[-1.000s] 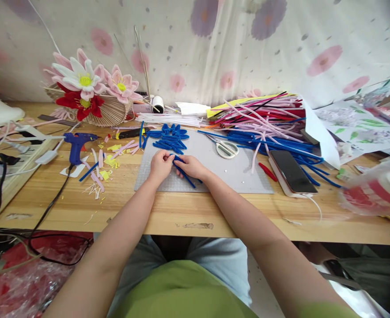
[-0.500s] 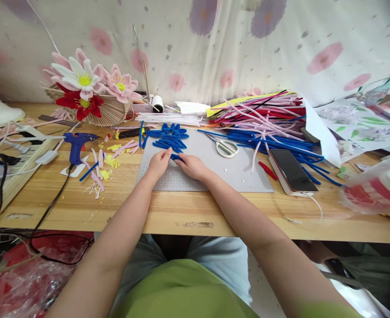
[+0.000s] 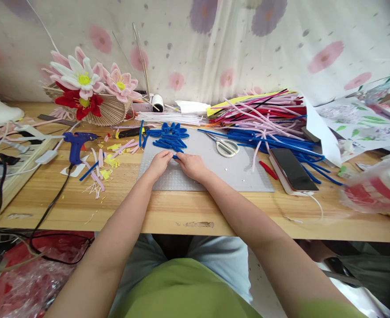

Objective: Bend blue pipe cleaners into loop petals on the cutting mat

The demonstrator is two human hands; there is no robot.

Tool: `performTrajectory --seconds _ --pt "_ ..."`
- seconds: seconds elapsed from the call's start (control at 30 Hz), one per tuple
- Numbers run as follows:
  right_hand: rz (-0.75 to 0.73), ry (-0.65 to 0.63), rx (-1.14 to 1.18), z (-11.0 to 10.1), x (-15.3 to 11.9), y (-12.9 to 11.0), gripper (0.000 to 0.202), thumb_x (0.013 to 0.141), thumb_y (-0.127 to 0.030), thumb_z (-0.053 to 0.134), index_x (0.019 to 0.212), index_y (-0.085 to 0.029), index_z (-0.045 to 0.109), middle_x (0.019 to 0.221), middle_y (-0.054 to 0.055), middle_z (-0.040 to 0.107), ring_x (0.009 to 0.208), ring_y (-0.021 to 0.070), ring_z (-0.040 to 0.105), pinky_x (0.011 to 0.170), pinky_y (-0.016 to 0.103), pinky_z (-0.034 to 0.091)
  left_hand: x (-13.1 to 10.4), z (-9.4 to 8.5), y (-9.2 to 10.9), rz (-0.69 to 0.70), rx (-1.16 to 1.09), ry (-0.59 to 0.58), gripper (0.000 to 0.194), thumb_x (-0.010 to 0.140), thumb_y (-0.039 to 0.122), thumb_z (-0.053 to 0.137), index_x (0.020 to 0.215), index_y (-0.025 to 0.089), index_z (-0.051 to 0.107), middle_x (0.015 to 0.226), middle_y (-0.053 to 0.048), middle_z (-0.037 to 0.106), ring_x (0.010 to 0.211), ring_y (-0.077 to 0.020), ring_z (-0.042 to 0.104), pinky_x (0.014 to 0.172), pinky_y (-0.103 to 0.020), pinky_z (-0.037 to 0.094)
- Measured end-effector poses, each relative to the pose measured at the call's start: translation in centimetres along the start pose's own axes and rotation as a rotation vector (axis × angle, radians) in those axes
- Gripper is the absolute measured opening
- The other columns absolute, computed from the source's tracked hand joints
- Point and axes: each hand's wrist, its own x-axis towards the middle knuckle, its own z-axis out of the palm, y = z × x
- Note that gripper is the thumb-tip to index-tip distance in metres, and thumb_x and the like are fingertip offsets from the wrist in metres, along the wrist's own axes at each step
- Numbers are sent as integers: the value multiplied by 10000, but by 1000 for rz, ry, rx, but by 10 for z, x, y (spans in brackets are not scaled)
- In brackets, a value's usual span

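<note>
Over the mat (image 3: 248,176), left hand (image 3: 159,165) and right hand (image 3: 192,167) fingers are pinching a strip (image 3: 175,157), likely soft, bendable, best gripped near its ends.

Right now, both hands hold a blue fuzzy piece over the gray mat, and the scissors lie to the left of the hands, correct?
Not quite: the head view shows the scissors to the right. The left hand and right hand do hold a blue fuzzy piece over the gray mat.

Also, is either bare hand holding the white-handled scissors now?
No, the white-handled scissors lie on the grey cutting mat, while the left hand and right hand pinch a blue fuzzy stem between them.
</note>
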Motion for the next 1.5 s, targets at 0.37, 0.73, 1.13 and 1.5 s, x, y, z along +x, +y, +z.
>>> performTrajectory --seconds 0.37,0.73,1.13,1.5 --pt "5 -2 104 4 1 4 267 912 -335 354 967 -175 560 931 92 644 818 194 586 688 274 379 2 0 -6 205 218 53 293 764 299 495 513 182 399 514 38 364 539 -105 347 534 -244 257" --pt "123 -222 1018 -5 2 9 183 881 -250 422 747 -151 498 417 -96 365 339 40 315 371 169 244 -5 1 -1 240 299 61 224 797 385 479 679 199 522 567 28 492 532 -110 412 528 -233 306" --pt "289 -222 1143 -2 7 -10 259 912 -292 392 692 -167 443 463 -83 348 335 22 286 327 152 214 -10 8 8 208 621 359 188 810 241 485 638 206 416 633 -17 504 642 -166 481 597 -269 296" --pt "304 -236 1191 2 5 -6 279 917 -279 386 683 -159 478 427 -91 344 302 14 286 301 138 202 0 -1 -6 66 112 100 352 787 472 492 581 187 491 479 33 460 422 -92 390 448 -238 305"
